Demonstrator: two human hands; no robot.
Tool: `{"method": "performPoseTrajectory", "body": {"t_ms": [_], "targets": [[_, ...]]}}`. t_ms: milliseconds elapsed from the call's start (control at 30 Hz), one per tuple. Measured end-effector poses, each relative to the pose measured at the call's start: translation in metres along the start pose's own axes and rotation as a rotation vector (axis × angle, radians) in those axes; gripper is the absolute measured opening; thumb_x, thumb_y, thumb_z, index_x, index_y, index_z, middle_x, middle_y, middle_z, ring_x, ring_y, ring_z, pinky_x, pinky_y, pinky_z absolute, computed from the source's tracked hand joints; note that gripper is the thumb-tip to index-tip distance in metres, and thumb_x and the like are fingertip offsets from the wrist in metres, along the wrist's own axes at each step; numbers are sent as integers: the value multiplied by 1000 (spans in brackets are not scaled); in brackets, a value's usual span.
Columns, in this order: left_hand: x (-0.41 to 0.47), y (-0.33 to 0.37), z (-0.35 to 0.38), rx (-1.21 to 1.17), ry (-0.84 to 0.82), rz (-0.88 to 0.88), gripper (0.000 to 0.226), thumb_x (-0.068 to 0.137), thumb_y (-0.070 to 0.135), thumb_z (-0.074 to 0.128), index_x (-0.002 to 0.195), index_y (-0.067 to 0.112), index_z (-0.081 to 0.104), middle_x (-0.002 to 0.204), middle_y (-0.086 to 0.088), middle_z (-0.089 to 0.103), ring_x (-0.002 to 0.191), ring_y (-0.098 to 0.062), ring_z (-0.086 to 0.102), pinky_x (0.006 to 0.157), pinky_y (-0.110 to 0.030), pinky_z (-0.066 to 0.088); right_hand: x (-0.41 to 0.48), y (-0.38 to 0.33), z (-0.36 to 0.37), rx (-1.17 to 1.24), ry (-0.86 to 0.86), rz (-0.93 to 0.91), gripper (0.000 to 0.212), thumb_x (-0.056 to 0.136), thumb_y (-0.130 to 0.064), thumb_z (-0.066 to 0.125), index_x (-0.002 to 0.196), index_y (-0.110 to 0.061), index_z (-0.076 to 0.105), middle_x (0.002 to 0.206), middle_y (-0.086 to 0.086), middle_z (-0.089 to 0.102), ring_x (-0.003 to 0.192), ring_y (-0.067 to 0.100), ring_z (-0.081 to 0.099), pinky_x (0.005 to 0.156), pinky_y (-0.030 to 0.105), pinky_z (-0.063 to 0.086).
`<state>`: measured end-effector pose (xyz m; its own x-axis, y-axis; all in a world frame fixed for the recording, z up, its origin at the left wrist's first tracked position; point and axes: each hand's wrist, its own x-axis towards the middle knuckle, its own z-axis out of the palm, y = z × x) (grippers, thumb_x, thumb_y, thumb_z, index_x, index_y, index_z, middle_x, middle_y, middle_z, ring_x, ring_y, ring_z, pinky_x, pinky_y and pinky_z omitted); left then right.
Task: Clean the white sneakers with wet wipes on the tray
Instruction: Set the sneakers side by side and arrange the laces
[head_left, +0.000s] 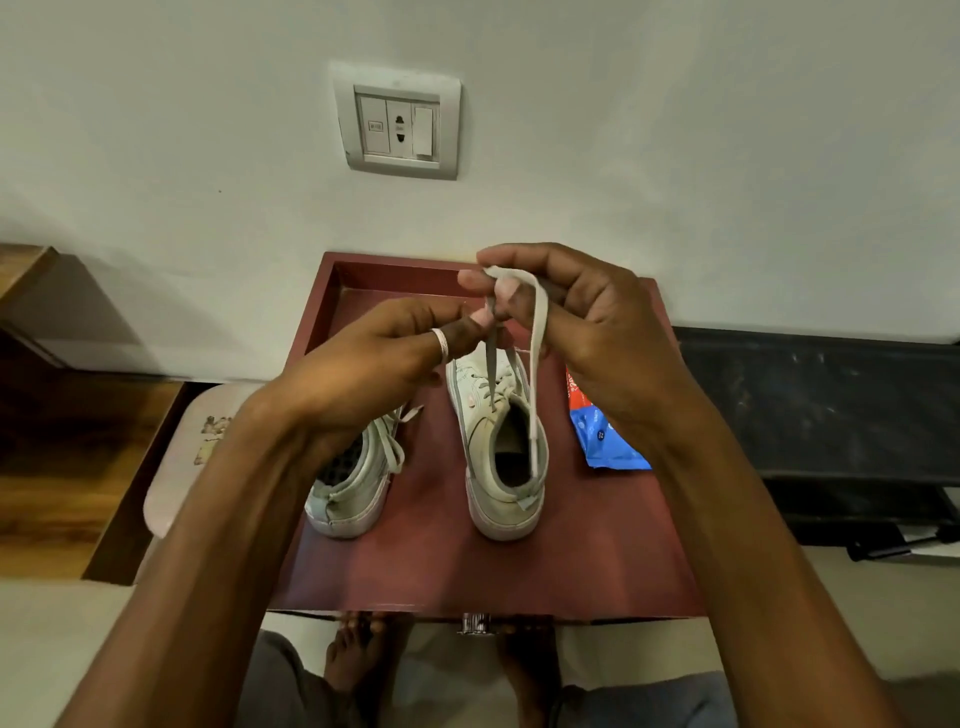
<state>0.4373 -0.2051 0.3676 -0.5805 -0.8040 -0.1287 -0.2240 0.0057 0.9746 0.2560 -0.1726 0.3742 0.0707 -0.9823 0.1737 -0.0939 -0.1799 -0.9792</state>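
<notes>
Both your hands are raised above the right sneaker (504, 447), which stands toe toward the wall on the dark red tray (467, 571). Your left hand (374, 364) pinches the shoelace (537, 364) between thumb and fingertips just above the eyelets. Your right hand (597, 332) pinches a loop of the same lace a little higher, and one end hangs down into the shoe's opening. From that grip, you seem to be working the lace loose so the tongue and upper lie bare for wiping; no wipe is out yet.

The left sneaker (358, 478) stands beside it, partly under your left wrist, with its laces slack. The blue wet-wipes pack (602, 431) lies flat on the tray's right side, near the right sneaker and partly under your right hand, so it is an easy reach.

The tray's raised far rim sits against the wall (675, 156), leaving little room past the toes. The open tray floor is toward you, behind the heels. A black ledge (831, 405) runs along the right.
</notes>
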Motion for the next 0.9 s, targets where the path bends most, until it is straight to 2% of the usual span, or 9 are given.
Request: {"method": "performPoseTrajectory", "body": {"t_ms": [100, 233, 300, 367, 467, 567, 633, 767, 900], "targets": [[3, 0, 1, 39, 41, 29, 23, 101, 27, 54, 105, 17, 74, 100, 11, 77, 88, 10, 66, 70, -4, 45, 3, 11, -1, -200, 67, 110, 26, 97, -8, 58, 122, -11, 64, 110, 0, 74, 101, 11, 71, 95, 38, 55], [9, -8, -7, 159, 188, 16, 20, 100, 32, 57, 92, 22, 72, 71, 18, 66, 62, 8, 54, 62, -13, 43, 4, 22, 2, -401, -22, 211, 30, 86, -21, 64, 116, -21, 67, 96, -5, 75, 95, 7, 70, 95, 45, 54], [11, -11, -8, 200, 218, 12, 20, 100, 35, 57, 90, 25, 71, 70, 14, 64, 63, 3, 52, 64, -20, 42, 3, 22, 3, -441, -61, 212, 28, 86, -22, 69, 114, -21, 67, 91, -5, 73, 90, 6, 69, 92, 42, 54], [11, -12, -7, 224, 220, 26, 18, 99, 37, 58, 89, 28, 71, 78, 4, 67, 68, -4, 55, 66, -19, 45, 3, 21, 2, -464, -79, 214, 23, 87, -18, 71, 109, -23, 67, 87, -4, 73, 85, 9, 70, 89, 42, 55], [12, -12, -6, 260, 197, 47, 20, 99, 37, 57, 86, 28, 69, 74, -9, 53, 62, -13, 45, 53, -16, 39, 4, 20, 4, -545, -155, 211, 11, 83, -19, 71, 93, -21, 68, 80, 3, 71, 77, 20, 69, 79, 49, 56], [12, -13, -6, 261, 210, 38, 21, 99, 39, 57, 87, 27, 69, 73, -2, 51, 62, -12, 42, 55, -21, 38, 6, 26, 6, -650, -128, 198, 7, 81, -23, 72, 84, -25, 66, 73, 0, 67, 70, 16, 65, 73, 46, 55], [13, -14, -7, 271, 228, 38, 19, 99, 38, 58, 87, 27, 68, 69, 4, 50, 57, -3, 41, 54, -14, 37, 7, 29, 6, -686, -75, 155, 7, 83, -22, 71, 89, -19, 69, 73, -3, 68, 69, 13, 66, 71, 39, 55], [14, -17, -7, 292, 236, 50, 20, 98, 35, 59, 81, 27, 65, 58, 13, 44, 49, 1, 38, 47, -8, 33, 7, 29, 3, -671, -9, 128, 11, 88, -15, 69, 96, -21, 73, 90, -9, 69, 63, 3, 69, 71, 24, 54], [15, -19, -11, 295, 277, 35, 21, 99, 37, 59, 85, 23, 66, 54, 20, 50, 48, 4, 43, 47, -6, 33, 6, 29, -5, -730, 59, 96, 20, 88, -17, 69, 103, -27, 76, 91, -13, 74, 80, 2, 69, 83, 28, 57]]}}
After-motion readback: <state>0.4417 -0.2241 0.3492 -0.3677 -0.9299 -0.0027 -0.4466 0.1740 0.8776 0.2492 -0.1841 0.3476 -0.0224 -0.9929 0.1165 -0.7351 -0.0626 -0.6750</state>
